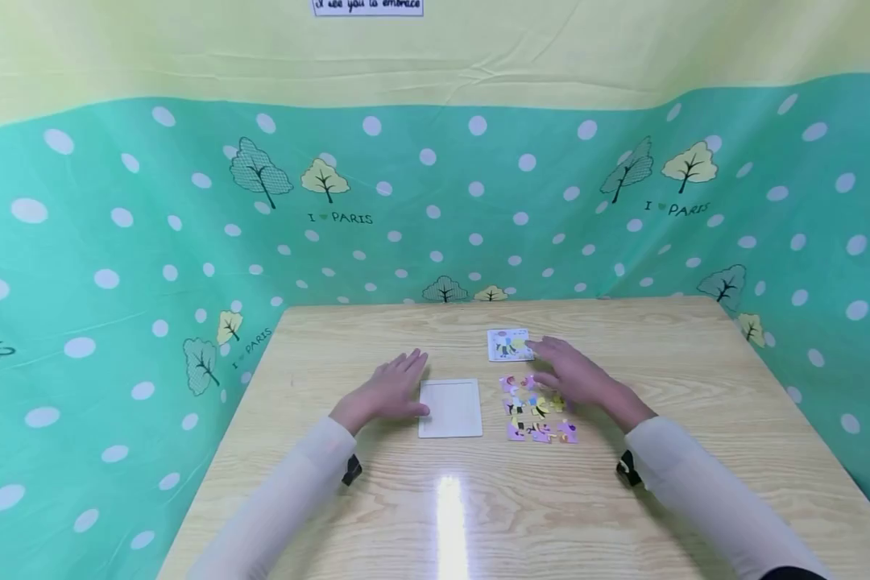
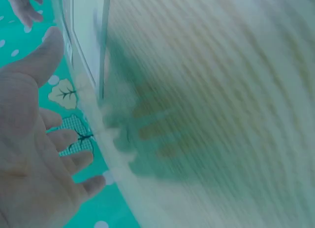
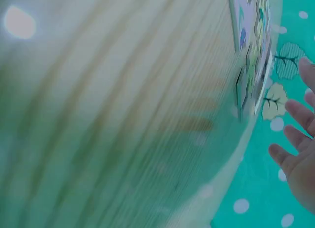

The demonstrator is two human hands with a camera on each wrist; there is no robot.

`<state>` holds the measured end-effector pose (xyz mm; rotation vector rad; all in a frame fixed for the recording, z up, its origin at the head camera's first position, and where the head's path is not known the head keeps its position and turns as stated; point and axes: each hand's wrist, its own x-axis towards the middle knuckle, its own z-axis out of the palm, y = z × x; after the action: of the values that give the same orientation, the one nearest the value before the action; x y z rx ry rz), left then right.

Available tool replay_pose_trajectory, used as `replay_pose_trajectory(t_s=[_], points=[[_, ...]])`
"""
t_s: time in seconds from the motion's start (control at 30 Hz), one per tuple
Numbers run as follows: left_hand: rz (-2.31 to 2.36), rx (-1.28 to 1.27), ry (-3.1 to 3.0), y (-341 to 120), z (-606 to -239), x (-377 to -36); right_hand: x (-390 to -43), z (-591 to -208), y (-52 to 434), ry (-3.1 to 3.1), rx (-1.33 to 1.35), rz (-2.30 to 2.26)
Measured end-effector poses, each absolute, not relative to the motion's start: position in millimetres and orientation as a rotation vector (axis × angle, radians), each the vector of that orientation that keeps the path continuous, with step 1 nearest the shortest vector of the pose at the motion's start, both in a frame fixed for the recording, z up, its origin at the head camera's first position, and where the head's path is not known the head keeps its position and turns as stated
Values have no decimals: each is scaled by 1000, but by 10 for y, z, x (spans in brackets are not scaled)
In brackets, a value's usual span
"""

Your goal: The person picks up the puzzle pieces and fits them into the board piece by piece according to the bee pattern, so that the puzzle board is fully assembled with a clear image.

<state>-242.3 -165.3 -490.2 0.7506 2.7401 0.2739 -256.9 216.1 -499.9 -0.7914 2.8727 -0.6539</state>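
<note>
A white square puzzle tray (image 1: 451,409) with a raised rim lies on the table, its inside bare. My left hand (image 1: 391,391) hovers at the tray's left side with straight fingers and holds nothing; the left wrist view shows its palm (image 2: 29,154) and its shadow on the wood. Several loose jigsaw pieces (image 1: 540,432) in purple and yellow lie in rows right of the tray. Over their right part is my right hand (image 1: 576,374), fingers extended, covering some pieces. Behind them lies a picture card (image 1: 509,345), its right edge near the right fingertips.
The wooden table (image 1: 319,515) carries a bright light reflection at its front middle. A green dotted cloth (image 1: 435,177) with printed trees hangs along the back and both sides of the table.
</note>
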Motion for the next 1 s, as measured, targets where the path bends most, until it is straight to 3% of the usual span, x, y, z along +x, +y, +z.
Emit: replay_pose_trajectory(t_s=[0.57,1.0], points=[[392,929,2725,-1877,-5124,-2250,-2746,-5134,1811,2746,-1196,-478],[297,960,2743,-1855,-5172,-2217,-2766,-5116,1727,2775,-1259,-319]])
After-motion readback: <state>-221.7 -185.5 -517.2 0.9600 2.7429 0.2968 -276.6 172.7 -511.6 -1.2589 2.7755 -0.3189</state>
